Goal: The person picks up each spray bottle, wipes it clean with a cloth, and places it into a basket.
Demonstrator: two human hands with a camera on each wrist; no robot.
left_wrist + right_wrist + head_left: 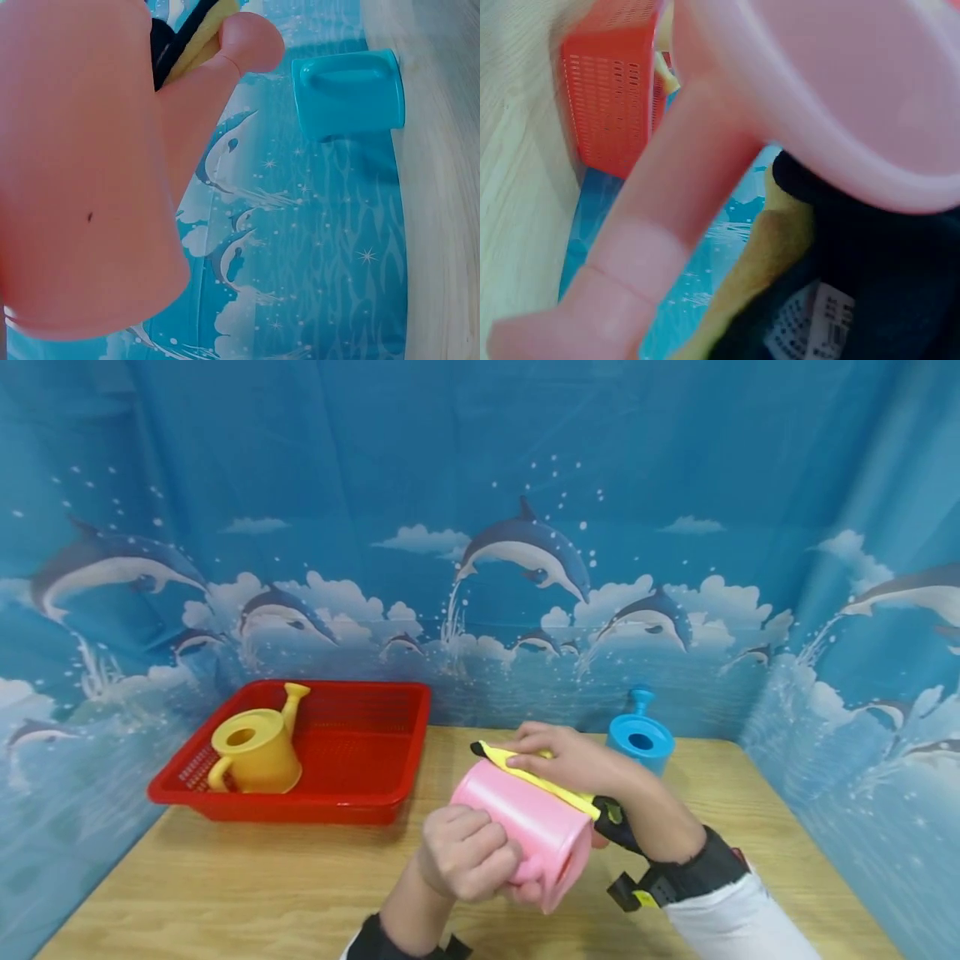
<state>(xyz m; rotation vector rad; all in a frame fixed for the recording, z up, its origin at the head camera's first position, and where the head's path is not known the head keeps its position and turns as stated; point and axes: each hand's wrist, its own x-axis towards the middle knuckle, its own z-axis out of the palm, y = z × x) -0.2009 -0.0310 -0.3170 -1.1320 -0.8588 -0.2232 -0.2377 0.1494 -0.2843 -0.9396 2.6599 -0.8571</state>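
Left hand [472,852] curled round the handle [531,870] of the pink watering can [525,810], which was held tilted above the worktop [300,893] (the fist hid most of the handle). Across the can's upper side lay a yellow-and-black cloth [540,787], gripped there by the right hand [570,760]. To the right of the pink can and beyond it, a blue watering can [643,745] stood upright. Hard pressing through the cloth could, it seemed, have twisted the pink can in its handle grip; loose folds might have snagged its spout [645,232].
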